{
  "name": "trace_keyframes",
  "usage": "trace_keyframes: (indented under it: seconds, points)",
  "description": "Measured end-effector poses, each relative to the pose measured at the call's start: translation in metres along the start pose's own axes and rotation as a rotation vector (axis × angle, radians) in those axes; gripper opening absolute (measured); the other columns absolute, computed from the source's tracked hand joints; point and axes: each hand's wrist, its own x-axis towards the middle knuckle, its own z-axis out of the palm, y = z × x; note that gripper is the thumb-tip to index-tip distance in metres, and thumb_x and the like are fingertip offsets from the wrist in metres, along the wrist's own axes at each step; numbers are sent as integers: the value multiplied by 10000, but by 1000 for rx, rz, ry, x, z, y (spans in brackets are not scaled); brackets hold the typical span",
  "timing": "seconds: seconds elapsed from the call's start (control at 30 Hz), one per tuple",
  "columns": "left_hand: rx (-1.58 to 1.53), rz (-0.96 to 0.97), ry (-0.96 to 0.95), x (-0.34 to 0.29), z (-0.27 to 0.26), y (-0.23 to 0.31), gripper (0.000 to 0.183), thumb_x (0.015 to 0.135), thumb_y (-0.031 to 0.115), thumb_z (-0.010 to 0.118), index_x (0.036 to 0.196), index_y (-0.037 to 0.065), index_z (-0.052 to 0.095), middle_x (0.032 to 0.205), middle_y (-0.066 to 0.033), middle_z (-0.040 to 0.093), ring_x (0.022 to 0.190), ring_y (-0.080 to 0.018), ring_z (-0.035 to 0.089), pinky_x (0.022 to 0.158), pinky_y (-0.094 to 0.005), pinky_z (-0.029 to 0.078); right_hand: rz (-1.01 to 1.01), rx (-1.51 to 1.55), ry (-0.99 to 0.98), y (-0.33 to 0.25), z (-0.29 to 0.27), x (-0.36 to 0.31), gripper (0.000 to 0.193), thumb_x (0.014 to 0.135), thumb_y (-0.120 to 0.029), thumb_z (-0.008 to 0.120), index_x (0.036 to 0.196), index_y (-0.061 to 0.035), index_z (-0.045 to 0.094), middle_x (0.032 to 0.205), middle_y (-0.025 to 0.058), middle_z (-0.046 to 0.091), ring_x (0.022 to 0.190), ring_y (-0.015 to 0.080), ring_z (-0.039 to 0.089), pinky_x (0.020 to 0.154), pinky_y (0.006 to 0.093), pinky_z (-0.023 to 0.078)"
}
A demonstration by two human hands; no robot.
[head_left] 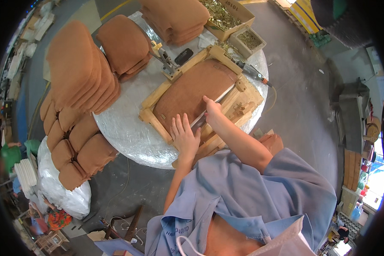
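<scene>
A brown fabric-covered panel (192, 91), like a chair seat or back pad, lies inside a wooden frame jig (155, 96) in front of me. A white strip (225, 94) shows along its near right edge. My left hand (184, 134) rests on the panel's near edge with fingers spread. My right hand (212, 111) is at the same edge further right, thumb over the top and the other fingers curled at the side, partly hidden, pinching the edge. A metal toggle clamp (168, 64) stands at the jig's far left corner.
The round table (123, 136) is wrapped in clear film. Brown pads stand in stacks (79, 64) at left, more (173, 19) behind. A cardboard box (232, 27) of brass-coloured fasteners, a small tray (248, 40) and a hosed air tool (254, 72) lie beyond the jig.
</scene>
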Motion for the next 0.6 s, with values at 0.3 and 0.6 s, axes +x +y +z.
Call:
trace_keyframes:
  seconds: [0.3,0.6]
  points:
    - [255,57,10,74,-8,-14,846,751,187,844,1544,188,551,1417,-125,645,1262,-366,647,1003,-521,525,-212,79,-337,-22,-7,-34,458,972,-265,783,1270,-34,525,1225,105,610,1103,219,595,933,399,525]
    - [-365,-133,-146,92,-107,7,502,805,99,809,1286,-19,731,1124,-219,790,1032,-367,772,948,-397,586,-374,-460,-982,-40,-144,-107,498,1085,-359,653,1500,-95,571,1427,95,653,1261,213,650,1049,378,522]
